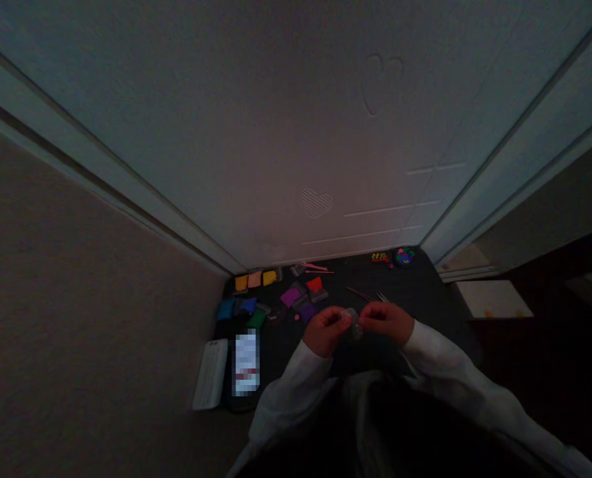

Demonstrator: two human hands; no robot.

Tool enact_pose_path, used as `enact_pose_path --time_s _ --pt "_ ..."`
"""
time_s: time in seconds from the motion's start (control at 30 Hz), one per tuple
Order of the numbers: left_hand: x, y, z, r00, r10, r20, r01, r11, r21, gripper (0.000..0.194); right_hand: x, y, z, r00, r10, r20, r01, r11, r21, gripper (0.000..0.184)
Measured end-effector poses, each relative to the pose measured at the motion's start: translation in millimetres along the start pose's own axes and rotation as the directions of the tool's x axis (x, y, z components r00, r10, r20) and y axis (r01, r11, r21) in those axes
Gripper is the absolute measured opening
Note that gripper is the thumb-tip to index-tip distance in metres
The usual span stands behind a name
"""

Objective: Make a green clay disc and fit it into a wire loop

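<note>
Between my two hands is a small clear plastic bag (pixel 356 328), held above the near part of a dark table (pixel 286 352). My left hand (pixel 324 330) pinches its left side between thumb and fingers. At the other side, the closed fingers of my right hand (pixel 387 322) grip the bag near its upper right edge. Whatever is inside the bag is too dim to make out. Just beyond my left hand lie a dark purple packet (pixel 308 311), a lighter purple packet (pixel 291 297) and a red packet (pixel 315 285). A small pink ball (pixel 296 318) sits beside them.
Yellow (pixel 270 278), blue (pixel 247 306) and green (pixel 257 318) packets lie at the left. A phone (pixel 245 364) with a lit screen is near a white case (pixel 210 374). Thin tools (pixel 360 293) and a dish of coloured pieces (pixel 404 257) lie farther back, before a wall (pixel 256 133).
</note>
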State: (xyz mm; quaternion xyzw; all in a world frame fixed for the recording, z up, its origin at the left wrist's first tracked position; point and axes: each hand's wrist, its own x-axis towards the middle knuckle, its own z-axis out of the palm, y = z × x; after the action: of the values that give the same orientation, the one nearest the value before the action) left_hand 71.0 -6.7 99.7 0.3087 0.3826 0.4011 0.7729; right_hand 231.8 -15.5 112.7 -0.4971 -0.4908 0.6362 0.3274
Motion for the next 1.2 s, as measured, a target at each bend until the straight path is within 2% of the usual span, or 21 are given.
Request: enact_pose_path --time_s 0.13,0.27,0.43,0.53,0.63,0.7,0.8,0.93,1.0,1.13,1.2 --pt "0.1 -1.8 -1.0 1.000 -0.001 0.026 0.001 1.000 -0.007 0.024 -1.1 0.6 0.5 0.995 -0.098 -0.017 0.093 0.982 -0.166 0.020" --pt "-2.8 -2.0 4.2 0.999 0.006 0.046 -0.002 0.996 -0.084 0.024 -3.4 -7.5 2.5 0.973 -0.227 -0.042 0.197 0.911 -0.363 0.015" --pt "-8.1 2.0 11.3 0.996 -0.020 0.087 0.038 0.977 -0.210 0.028 -4.9 -17.2 4.6 0.959 -0.282 -0.004 0.256 0.876 -0.409 0.011" --pt "-9.5 4.3 13.2 0.991 -0.011 0.132 0.041 0.973 -0.228 0.025 -4.9 -18.5 5.2 0.961 -0.276 -0.003 0.253 0.885 -0.390 0.012" --pt "-9.5 5.3 11.6 0.987 -0.015 0.159 0.043 0.984 -0.170 0.026 -4.0 -17.8 3.2 0.963 -0.266 -0.038 0.237 0.906 -0.351 0.012" --pt "-9.4 6.4 8.2 0.984 -0.051 0.169 0.061 0.997 -0.055 0.027 -3.4 -17.1 0.8 0.970 -0.238 -0.044 0.215 0.930 -0.297 0.013" --pt "-9.3 10.2 2.1 0.967 -0.132 0.216 0.098 0.982 0.162 0.028 -3.1 -16.5 -1.8 0.987 -0.161 0.006 0.160 0.973 -0.168 0.016" --pt "-8.3 15.1 -1.1 0.940 -0.120 0.318 0.021 0.954 0.299 0.024 -1.3 -15.9 0.0 0.994 -0.088 0.058 0.089 0.996 -0.019 0.020" --pt "-7.5 14.3 0.4 0.944 -0.106 0.314 0.024 0.967 0.255 0.025 1.7 -15.1 1.4 0.995 -0.084 0.055 0.083 0.996 0.024 0.022" --pt "-6.5 7.7 6.8 0.953 -0.094 0.287 0.099 0.995 -0.003 0.031 8.7 -12.3 2.0 0.996 -0.070 0.046 0.066 0.994 0.086 0.026" --pt "-7.2 5.5 10.4 0.952 -0.080 0.297 0.107 0.991 -0.078 0.032 10.3 -11.7 2.0 0.997 -0.054 0.051 0.047 0.991 0.126 0.027"
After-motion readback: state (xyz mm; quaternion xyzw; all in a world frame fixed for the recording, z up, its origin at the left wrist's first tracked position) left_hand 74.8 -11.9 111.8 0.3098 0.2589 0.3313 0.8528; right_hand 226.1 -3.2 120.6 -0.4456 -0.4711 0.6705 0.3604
